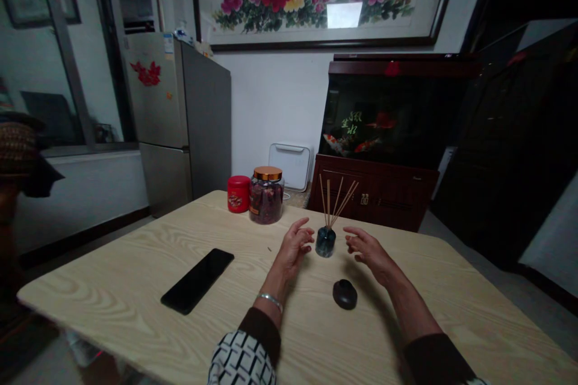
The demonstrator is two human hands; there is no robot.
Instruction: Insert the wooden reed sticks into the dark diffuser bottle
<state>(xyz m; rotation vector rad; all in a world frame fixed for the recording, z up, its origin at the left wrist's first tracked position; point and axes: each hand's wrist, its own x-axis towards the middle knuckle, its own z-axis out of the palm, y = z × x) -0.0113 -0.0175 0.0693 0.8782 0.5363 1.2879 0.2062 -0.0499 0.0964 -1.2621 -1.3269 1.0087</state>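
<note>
Just below the middle of the frame a small dark bottle [325, 242] stands upright on the pale wooden surface [135, 301], with thin sticks [336, 198] fanning up out of its neck. The left hand [295, 243] is just beside the bottle on its left, fingers spread and loosely curled, holding nothing; a narrow gap shows between its fingertips and the glass. The right hand [368, 249] hovers on the bottle's right, a little further off, also spread and empty. A silver bracelet [270, 299] sits on the left wrist.

Below the bottle, between the two forearms, lies a small round black cap [345, 293]. A black phone [197, 280] lies flat at lower left. Near the surface's far edge a glass jar [267, 195] with a copper lid stands touching or nearly touching a red tin [238, 194] on its left.
</note>
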